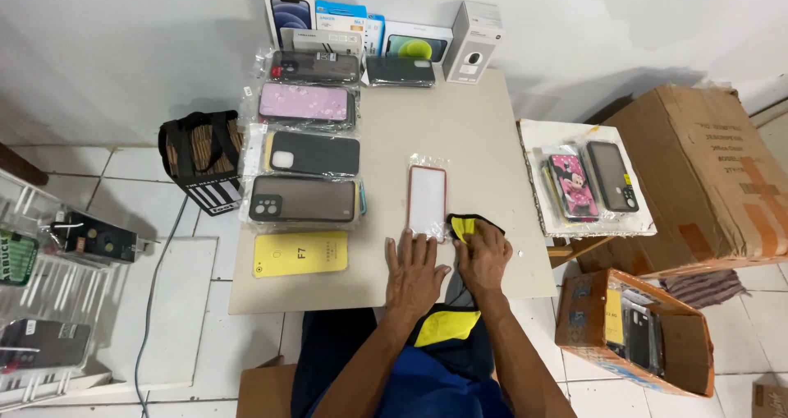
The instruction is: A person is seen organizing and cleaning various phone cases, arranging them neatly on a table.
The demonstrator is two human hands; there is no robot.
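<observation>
A phone case with a red rim [427, 201] lies in a clear wrapper on the beige table [468, 130]. My left hand [414, 272] rests flat on the table, fingers apart, with its fingertips touching the near end of that case. My right hand [484, 258] presses down on a yellow and black cloth [465, 224] just right of the case. Along the table's left side lies a column of wrapped phone cases: a pink one [304, 103], a black one [314, 153], a dark one [303, 199] and a yellow one [300, 254].
Product boxes [361, 25] stand along the table's far edge by the wall. A small side table [574, 135] to the right holds two more cases. Cardboard boxes [698, 172] stand at right, one open [632, 332] on the floor. A black bag [201, 159] and a wire rack [49, 287] are at left.
</observation>
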